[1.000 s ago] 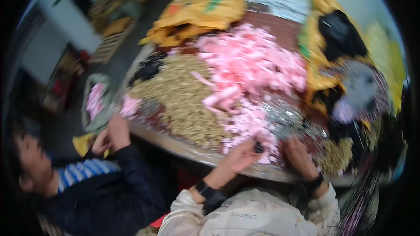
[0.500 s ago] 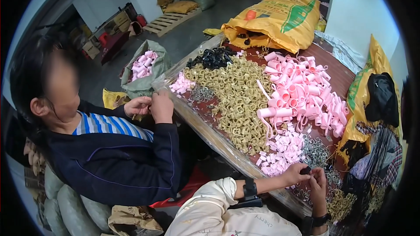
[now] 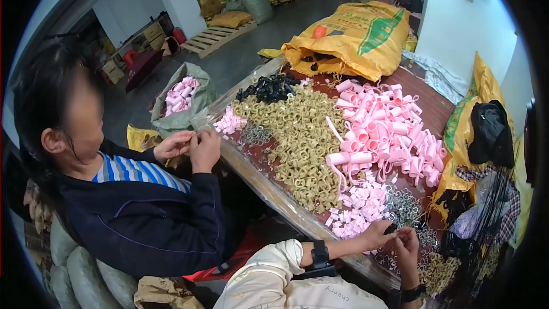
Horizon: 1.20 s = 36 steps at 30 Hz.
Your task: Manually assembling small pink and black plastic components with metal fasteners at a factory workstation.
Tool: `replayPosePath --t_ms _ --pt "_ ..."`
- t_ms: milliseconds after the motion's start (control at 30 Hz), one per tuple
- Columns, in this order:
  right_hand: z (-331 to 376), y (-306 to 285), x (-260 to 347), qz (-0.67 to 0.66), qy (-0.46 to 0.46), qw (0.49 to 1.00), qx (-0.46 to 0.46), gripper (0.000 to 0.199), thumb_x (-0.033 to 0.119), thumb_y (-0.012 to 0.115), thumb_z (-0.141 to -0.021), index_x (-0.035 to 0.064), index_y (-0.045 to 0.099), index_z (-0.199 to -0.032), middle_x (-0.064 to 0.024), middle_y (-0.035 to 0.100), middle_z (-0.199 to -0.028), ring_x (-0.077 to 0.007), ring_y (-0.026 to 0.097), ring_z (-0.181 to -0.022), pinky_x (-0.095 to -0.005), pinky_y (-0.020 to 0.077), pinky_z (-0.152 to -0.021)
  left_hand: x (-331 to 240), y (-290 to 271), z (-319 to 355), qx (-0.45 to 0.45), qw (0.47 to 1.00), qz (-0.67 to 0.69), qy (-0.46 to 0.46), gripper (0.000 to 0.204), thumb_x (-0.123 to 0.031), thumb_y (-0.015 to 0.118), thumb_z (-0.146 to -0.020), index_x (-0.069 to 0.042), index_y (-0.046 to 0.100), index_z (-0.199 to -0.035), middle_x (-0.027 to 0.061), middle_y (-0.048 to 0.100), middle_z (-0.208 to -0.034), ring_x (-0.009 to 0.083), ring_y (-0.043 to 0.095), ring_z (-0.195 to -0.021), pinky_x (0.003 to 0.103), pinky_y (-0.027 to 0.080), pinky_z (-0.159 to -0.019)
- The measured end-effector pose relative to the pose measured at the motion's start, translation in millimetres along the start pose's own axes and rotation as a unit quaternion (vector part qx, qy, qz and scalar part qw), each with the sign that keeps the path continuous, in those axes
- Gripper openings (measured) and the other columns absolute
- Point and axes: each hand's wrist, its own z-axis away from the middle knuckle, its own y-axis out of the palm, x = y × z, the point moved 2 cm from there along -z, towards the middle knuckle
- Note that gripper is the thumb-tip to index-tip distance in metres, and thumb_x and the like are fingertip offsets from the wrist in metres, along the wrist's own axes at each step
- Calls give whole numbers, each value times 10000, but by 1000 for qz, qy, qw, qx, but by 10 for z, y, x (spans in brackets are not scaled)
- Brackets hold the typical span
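My left hand (image 3: 376, 237) is closed in a pinch on a small black plastic piece (image 3: 390, 229), over the near edge of the table. Close beside it, my right hand (image 3: 407, 247) has its thumb and fingers pressed together near the black piece; whatever lies between them is too small to make out. Below and around both hands spread silver metal rings (image 3: 409, 206). Small light-pink pieces (image 3: 360, 209) are heaped just past my left hand. Brass-coloured metal buckles (image 3: 440, 272) lie by my right wrist.
Brass-coloured buckles (image 3: 309, 143), pink tubes with straps (image 3: 383, 126) and black pieces (image 3: 271, 87) cover the table (image 3: 432, 115). A yellow woven sack (image 3: 349, 34) lies at the far end. At left, a co-worker (image 3: 154, 212) sits with both hands raised near the table edge.
The whole view has shifted slightly, so everything sits a little lower and further left. My hands keep nearly the same pose around the black plastic piece.
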Motion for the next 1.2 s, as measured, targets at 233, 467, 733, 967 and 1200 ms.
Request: replayPosePath --t_ms 233,467,733,967,1200 --pt "24 -159 47 146 -75 986 -10 84 28 456 -792 35 435 -873 -16 489 -687 -61 471 -573 -194 389 -499 20 -1 -25 54 976 151 -149 163 -141 562 -759 4 489 -771 77 510 -634 134 484 -524 280 397 -470" --pt "81 -219 -23 -90 66 992 -54 101 43 452 -805 30 429 -903 -13 475 -677 -63 455 -557 -190 384 -491 66 102 -38 45 997 -9 60 171 -132 572 -746 4 488 -806 82 492 -638 164 488 -563 290 407 -529" --pt "65 -54 14 -181 104 977 -50 100 62 452 -825 39 424 -918 -7 482 -676 -65 459 -567 -185 374 -472 -70 105 -21 58 994 1 96 172 -134 585 -723 3 487 -755 106 471 -638 214 473 -577 307 389 -545" --pt "-24 73 168 -104 73 990 -65 89 45 485 -803 41 443 -882 -8 496 -666 -70 467 -542 -194 370 -474 -113 -66 -16 -5 990 8 142 183 -164 571 -748 -4 490 -715 59 468 -604 182 453 -552 295 381 -526" --pt "31 160 309 446 -398 798 -76 98 37 570 -741 33 477 -771 -15 526 -665 -81 492 -585 -226 400 -506 269 -28 -68 89 985 141 -46 207 -228 559 -774 -37 529 -701 16 481 -565 95 444 -509 264 372 -470"
